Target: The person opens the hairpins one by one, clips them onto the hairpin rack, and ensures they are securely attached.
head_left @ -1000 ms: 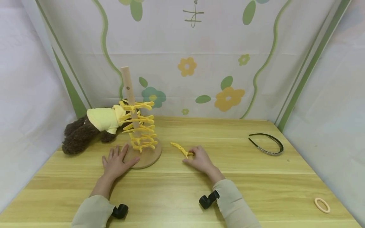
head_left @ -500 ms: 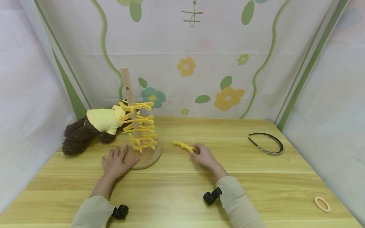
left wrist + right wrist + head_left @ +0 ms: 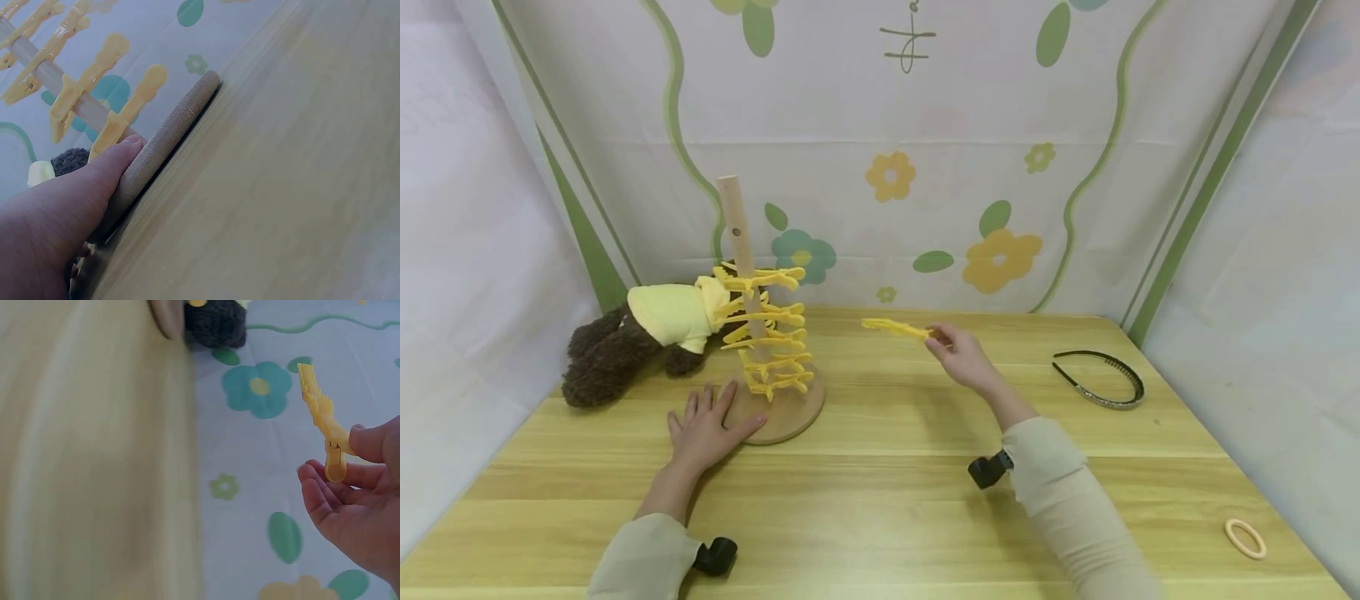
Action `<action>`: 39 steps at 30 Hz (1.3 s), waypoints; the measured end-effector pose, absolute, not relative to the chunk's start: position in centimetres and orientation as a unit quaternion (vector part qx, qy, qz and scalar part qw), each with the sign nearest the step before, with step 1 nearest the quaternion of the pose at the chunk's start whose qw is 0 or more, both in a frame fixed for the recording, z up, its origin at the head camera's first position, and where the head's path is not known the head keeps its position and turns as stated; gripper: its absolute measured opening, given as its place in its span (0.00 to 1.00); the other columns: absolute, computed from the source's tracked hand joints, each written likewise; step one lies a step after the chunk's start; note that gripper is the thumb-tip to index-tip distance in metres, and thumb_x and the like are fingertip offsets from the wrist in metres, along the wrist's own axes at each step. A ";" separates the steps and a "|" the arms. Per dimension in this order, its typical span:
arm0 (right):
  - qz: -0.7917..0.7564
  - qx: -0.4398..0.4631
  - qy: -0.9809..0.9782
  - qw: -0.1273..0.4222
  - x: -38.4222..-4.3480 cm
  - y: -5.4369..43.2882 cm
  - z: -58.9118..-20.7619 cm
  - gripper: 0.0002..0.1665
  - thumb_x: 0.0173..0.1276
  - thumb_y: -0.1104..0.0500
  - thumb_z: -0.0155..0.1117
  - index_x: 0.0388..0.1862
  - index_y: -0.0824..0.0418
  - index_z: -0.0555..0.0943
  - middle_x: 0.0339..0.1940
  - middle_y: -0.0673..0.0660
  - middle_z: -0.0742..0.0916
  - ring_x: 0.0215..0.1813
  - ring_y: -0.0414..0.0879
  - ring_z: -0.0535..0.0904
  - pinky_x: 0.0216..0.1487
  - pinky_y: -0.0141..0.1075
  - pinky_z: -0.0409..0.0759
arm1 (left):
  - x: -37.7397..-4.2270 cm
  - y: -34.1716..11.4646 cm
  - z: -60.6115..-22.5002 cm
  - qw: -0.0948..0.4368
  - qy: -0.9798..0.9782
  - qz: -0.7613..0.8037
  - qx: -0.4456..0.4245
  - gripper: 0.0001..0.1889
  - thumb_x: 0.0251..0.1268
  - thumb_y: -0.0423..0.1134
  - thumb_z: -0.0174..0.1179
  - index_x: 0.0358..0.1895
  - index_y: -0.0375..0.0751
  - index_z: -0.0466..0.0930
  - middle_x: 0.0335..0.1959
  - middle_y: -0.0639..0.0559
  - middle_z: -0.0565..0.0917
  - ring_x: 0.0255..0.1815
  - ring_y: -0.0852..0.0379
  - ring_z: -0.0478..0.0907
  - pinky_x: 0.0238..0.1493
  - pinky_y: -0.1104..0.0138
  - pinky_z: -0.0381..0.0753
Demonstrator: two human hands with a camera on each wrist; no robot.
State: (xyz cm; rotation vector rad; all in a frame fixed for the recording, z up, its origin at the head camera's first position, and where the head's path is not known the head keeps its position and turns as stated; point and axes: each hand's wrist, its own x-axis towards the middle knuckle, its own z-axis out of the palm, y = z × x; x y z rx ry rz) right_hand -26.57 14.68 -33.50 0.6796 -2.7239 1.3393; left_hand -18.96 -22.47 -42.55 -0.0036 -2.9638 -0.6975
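In the head view, my right hand [image 3: 966, 358] holds a yellow hair clip [image 3: 897, 327] up over the back of the table, its long toothed end pointing left. The right wrist view shows thumb and fingers pinching the handle end of this clip [image 3: 322, 415]. My left hand [image 3: 706, 427] lies with fingers spread, the thumb on the round wooden base [image 3: 805, 415] of a stand. From that base rises an upright wooden post [image 3: 736, 225]. Several yellow clips [image 3: 782, 315] are clamped on the post one above another; more of them [image 3: 103, 59] show in the left wrist view.
A dark brown plush toy in a yellow shirt [image 3: 666, 312] lies behind the stand at left. On the right are a black headband [image 3: 1133, 383] and, nearer the front, a small beige ring [image 3: 1246, 540]. A flower-printed cloth [image 3: 850, 108] hangs behind the table [image 3: 850, 517].
My right hand has lifted the yellow hair clip from near the tabletop, moving up, back and a little right. The left hand and the stand have stayed in place.
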 end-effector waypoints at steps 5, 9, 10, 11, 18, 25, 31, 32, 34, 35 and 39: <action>0.436 0.242 -0.867 0.020 -27.1 14.6 -30.0 0.20 0.68 0.61 0.45 0.56 0.70 0.65 0.46 0.68 0.74 0.46 0.57 0.71 0.46 0.45 0.70 | -18.9 -22.4 -42.6 0.046 -0.973 -0.228 -0.002 0.48 0.48 0.70 0.46 0.67 0.43 0.46 0.63 0.27 0.45 0.61 0.30 0.35 0.47 0.35 0.26; 0.427 0.262 -0.865 0.038 -27.7 14.4 -27.7 0.18 0.67 0.62 0.46 0.54 0.70 0.66 0.42 0.65 0.76 0.43 0.55 0.72 0.44 0.44 0.71 | -18.9 -22.5 -42.6 0.048 -0.972 -0.228 -0.002 0.48 0.48 0.70 0.45 0.67 0.43 0.46 0.63 0.27 0.45 0.61 0.30 0.35 0.47 0.35 0.25; 0.424 0.266 -0.865 0.041 -27.9 14.3 -27.2 0.18 0.67 0.62 0.46 0.54 0.70 0.67 0.41 0.65 0.76 0.43 0.54 0.72 0.43 0.43 0.71 | -19.0 -22.5 -42.7 0.048 -0.972 -0.228 -0.002 0.48 0.47 0.70 0.45 0.67 0.43 0.46 0.63 0.28 0.46 0.61 0.30 0.35 0.47 0.35 0.25; 0.422 0.271 -0.864 0.043 -28.0 14.3 -26.7 0.18 0.67 0.62 0.46 0.53 0.70 0.67 0.40 0.64 0.76 0.43 0.54 0.72 0.42 0.43 0.71 | -19.0 -22.5 -42.8 0.049 -0.972 -0.228 -0.003 0.48 0.47 0.70 0.45 0.67 0.43 0.46 0.63 0.28 0.46 0.61 0.30 0.35 0.47 0.35 0.26; 0.427 0.286 -0.856 0.064 -28.6 13.2 -23.7 0.17 0.68 0.63 0.45 0.51 0.72 0.67 0.40 0.65 0.77 0.43 0.54 0.73 0.41 0.41 0.71 | -19.0 -22.7 -43.1 0.056 -0.973 -0.224 -0.008 0.48 0.47 0.70 0.46 0.67 0.43 0.46 0.62 0.27 0.46 0.61 0.30 0.35 0.47 0.35 0.26; 0.418 0.275 -0.860 0.099 -28.5 11.0 -21.1 0.14 0.66 0.61 0.48 0.47 0.68 0.71 0.35 0.60 0.78 0.35 0.51 0.73 0.31 0.35 0.70 | -19.2 -22.8 -43.2 0.059 -0.973 -0.222 -0.009 0.48 0.47 0.70 0.46 0.67 0.43 0.46 0.63 0.28 0.46 0.61 0.30 0.35 0.47 0.35 0.26; 0.424 0.286 -0.851 0.117 -28.4 8.5 -20.0 0.12 0.65 0.61 0.51 0.44 0.68 0.73 0.31 0.58 0.78 0.31 0.47 0.72 0.28 0.33 0.69 | -19.2 -22.8 -43.3 0.057 -0.973 -0.222 -0.008 0.48 0.47 0.71 0.45 0.67 0.44 0.46 0.63 0.28 0.45 0.61 0.31 0.35 0.47 0.36 0.25; 0.425 0.288 -0.850 0.117 -28.4 8.1 -19.9 0.12 0.64 0.61 0.51 0.43 0.67 0.73 0.31 0.58 0.78 0.31 0.47 0.72 0.28 0.32 0.69 | -19.2 -22.8 -43.2 0.057 -0.973 -0.223 -0.009 0.48 0.47 0.70 0.45 0.67 0.43 0.46 0.63 0.28 0.45 0.61 0.30 0.35 0.47 0.36 0.25; 0.428 0.293 -0.847 0.118 -28.4 7.1 -19.8 0.12 0.64 0.61 0.52 0.43 0.67 0.74 0.30 0.58 0.79 0.30 0.46 0.71 0.28 0.32 0.69 | -19.2 -22.8 -43.3 0.057 -0.973 -0.222 -0.009 0.48 0.47 0.70 0.45 0.67 0.43 0.45 0.63 0.28 0.45 0.61 0.30 0.35 0.47 0.36 0.25; 0.431 0.296 -0.844 0.119 -28.3 6.6 -19.8 0.11 0.64 0.62 0.52 0.42 0.67 0.74 0.30 0.58 0.78 0.29 0.46 0.71 0.28 0.32 0.69 | -19.2 -22.8 -43.2 0.057 -0.973 -0.222 -0.009 0.48 0.47 0.71 0.45 0.67 0.44 0.45 0.63 0.28 0.45 0.61 0.30 0.35 0.47 0.36 0.25; 0.433 0.317 -0.836 0.118 -28.0 4.6 -19.8 0.10 0.64 0.62 0.53 0.40 0.67 0.74 0.28 0.56 0.78 0.26 0.46 0.69 0.26 0.31 0.68 | -19.1 -22.9 -43.3 0.055 -0.974 -0.222 -0.008 0.48 0.47 0.71 0.45 0.67 0.43 0.45 0.63 0.28 0.45 0.61 0.30 0.35 0.47 0.36 0.25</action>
